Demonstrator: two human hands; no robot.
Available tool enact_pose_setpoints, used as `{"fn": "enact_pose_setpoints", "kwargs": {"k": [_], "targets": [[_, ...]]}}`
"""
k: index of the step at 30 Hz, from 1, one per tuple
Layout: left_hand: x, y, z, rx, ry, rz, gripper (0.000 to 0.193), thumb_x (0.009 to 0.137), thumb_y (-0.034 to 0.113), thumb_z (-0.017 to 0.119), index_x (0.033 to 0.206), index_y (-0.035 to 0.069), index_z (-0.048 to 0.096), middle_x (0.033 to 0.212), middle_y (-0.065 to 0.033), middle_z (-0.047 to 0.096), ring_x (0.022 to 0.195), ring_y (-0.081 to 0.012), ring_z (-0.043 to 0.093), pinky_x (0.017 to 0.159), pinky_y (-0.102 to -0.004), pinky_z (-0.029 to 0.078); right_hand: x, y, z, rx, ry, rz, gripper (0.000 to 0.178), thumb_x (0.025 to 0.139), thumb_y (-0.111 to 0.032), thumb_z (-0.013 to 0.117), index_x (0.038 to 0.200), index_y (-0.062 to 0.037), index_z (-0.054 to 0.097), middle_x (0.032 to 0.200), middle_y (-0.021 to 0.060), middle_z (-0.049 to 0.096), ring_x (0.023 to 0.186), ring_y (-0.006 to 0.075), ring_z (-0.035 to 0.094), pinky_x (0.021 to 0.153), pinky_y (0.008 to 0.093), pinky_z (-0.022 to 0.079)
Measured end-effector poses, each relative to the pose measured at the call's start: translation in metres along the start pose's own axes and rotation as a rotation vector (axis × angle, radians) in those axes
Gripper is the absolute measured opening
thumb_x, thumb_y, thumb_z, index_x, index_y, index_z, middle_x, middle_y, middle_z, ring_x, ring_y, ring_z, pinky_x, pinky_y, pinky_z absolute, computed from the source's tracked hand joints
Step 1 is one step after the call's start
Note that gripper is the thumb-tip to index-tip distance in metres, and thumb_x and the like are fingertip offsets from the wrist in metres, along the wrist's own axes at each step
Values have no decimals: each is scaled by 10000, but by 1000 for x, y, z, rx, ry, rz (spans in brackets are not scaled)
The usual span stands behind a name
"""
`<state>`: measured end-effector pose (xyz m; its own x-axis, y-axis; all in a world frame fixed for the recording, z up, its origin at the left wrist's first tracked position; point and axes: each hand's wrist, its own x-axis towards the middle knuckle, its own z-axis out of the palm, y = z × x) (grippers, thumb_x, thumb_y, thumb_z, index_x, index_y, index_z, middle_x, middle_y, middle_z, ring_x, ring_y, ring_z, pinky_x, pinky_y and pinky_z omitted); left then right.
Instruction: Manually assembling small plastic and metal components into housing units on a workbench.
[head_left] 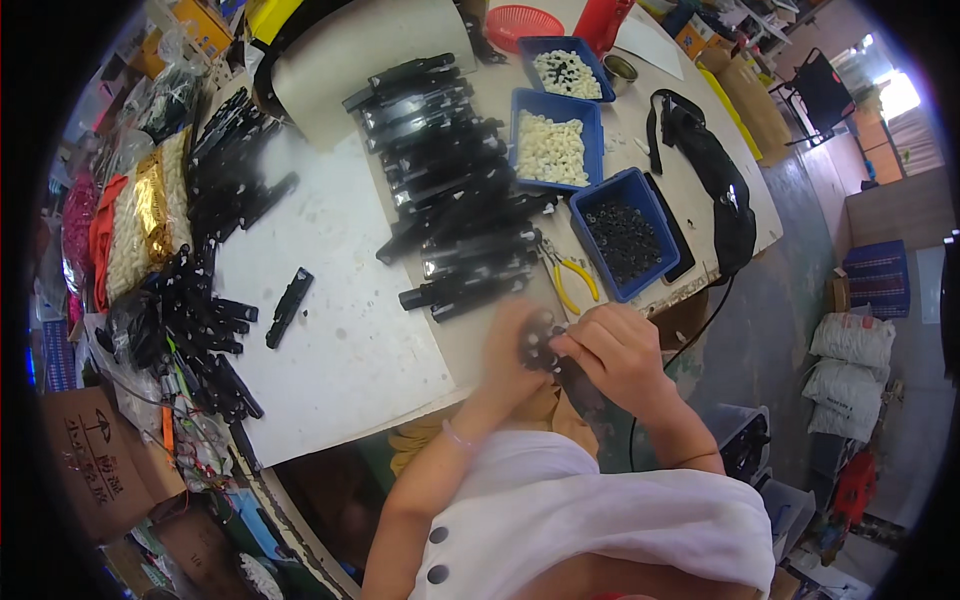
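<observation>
At the table's front edge, my left hand is wrapped around a dark, elongated plastic part. My right hand is closed over the same part, its thumb and fingers pressed together near the part's upper end. Pale spots show at that end, but motion blurs them, and I cannot make out any small piece between the fingers. Just beyond my hands lie yellow-handled pliers. A row of similar black parts stretches away from me, and a single black part lies on the white sheet.
Blue bins hold black small pieces, cream small pieces and a cream-and-black mix. A black pouch lies at the right edge. More black parts are heaped left, near a cardboard box.
</observation>
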<state>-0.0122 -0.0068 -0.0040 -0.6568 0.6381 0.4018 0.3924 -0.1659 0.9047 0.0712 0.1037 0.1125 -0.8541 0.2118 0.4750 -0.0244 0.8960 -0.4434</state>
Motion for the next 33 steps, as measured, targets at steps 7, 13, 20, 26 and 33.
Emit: {"fn": "enact_pose_setpoints", "kwargs": {"k": [7, 13, 20, 26, 33], "targets": [[-1, -6, 1, 21, -21, 43, 641, 512, 60, 734, 1105, 45, 489, 1087, -166, 506, 1026, -377, 495, 902, -415, 405, 7, -10, -24, -232, -283, -130, 109, 638, -89, 584, 725, -62, 524, 716, 39, 494, 656, 186, 503, 577, 293, 397], [0, 4, 2, 106, -10, 90, 613, 554, 183, 759, 1090, 42, 495, 1064, -163, 517, 987, -371, 504, 850, -426, 416, 23, -32, -33, -678, -634, -286, 156, 637, -163, 562, 730, -39, 543, 697, 58, 501, 650, 181, 486, 563, 278, 371], [-6, -4, 1, 90, 134, -5, 590, 618, 165, 762, 1115, 27, 478, 1066, -184, 520, 1000, -384, 511, 860, -437, 423, 75, 13, -29, -173, -1027, -73, 219, 767, -269, 558, 799, -79, 663, 790, 118, 643, 742, 266, 633, 632, 380, 484], [-1, -2, 8, 121, 22, 42, 570, 627, 119, 733, 1134, 38, 485, 1099, -182, 523, 1051, -388, 499, 926, -434, 395, 133, 160, 26, -564, -570, 124, 199, 695, -233, 671, 762, -46, 678, 797, 209, 635, 793, 350, 621, 742, 409, 465], [-5, -6, 2, 91, 17, -26, 600, 621, 95, 730, 1163, 52, 474, 1140, -192, 507, 1101, -390, 476, 956, -431, 375, 153, 170, 36, -365, -453, 308, 260, 707, -298, 672, 750, -42, 669, 759, 172, 636, 761, 333, 619, 692, 414, 472]]}}
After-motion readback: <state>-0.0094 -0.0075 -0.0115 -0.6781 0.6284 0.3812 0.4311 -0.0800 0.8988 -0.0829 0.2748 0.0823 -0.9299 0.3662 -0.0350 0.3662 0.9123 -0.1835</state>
